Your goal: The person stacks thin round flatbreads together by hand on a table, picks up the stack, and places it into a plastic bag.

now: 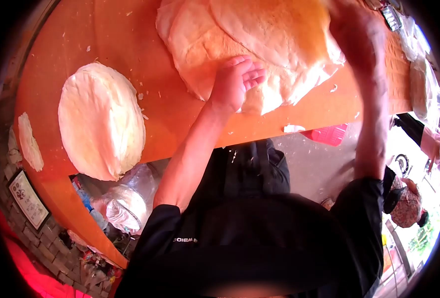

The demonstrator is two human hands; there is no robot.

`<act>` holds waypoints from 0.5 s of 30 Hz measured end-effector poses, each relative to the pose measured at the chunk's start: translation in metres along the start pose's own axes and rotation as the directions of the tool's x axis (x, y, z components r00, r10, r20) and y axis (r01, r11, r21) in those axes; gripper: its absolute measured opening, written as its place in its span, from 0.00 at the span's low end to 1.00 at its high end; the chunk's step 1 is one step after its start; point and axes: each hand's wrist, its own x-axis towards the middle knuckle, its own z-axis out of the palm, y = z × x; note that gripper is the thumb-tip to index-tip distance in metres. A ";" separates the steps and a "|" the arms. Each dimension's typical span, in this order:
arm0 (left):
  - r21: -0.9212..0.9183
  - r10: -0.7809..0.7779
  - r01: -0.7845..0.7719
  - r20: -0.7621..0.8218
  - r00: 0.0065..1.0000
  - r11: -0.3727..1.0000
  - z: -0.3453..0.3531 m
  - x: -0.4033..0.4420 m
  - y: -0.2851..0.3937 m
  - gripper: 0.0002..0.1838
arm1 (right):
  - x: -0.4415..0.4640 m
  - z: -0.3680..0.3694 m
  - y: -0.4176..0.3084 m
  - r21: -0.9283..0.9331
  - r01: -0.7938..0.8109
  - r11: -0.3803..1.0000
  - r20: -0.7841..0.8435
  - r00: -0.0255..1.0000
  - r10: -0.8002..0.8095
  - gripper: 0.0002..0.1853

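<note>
Black shirt [259, 223], left fingers [255, 75] on flatbreads [195, 54], plastic bag [125, 209], contents unclear

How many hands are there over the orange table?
2: the left hand over the near side of the large flatbread pile; the right hand, blurred, at its right edge.

sheets [264, 44]: cream, amber | table [165, 124]: orange | shirt [269, 233]: black, white lettering [185, 240]

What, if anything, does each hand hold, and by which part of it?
The left hand grips nothing visible and is loosely curled over the large pile of thin sheets. At the pile's right edge, the right hand is too blurred to tell.
</note>
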 end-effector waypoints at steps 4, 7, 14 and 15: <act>-0.085 -0.020 0.018 -0.027 0.999 0.996 0.010 0.010 -0.001 0.15 | -0.030 0.051 -0.040 0.154 -0.344 0.926 0.624 0.761 0.179 0.10; -0.077 0.013 -0.012 0.009 1.000 0.997 0.013 0.020 -0.003 0.11 | -0.024 0.078 -0.008 0.017 -0.097 0.995 0.552 0.830 0.072 0.09; -0.015 -0.017 0.016 -0.119 0.993 1.000 0.050 0.037 -0.001 0.11 | 0.008 -0.007 -0.006 0.095 -0.132 0.987 0.176 0.978 0.114 0.09; -0.041 0.027 -0.030 -0.079 0.997 0.999 0.052 0.039 -0.003 0.12 | 0.003 0.001 -0.011 0.162 -0.139 0.977 0.208 0.973 0.104 0.08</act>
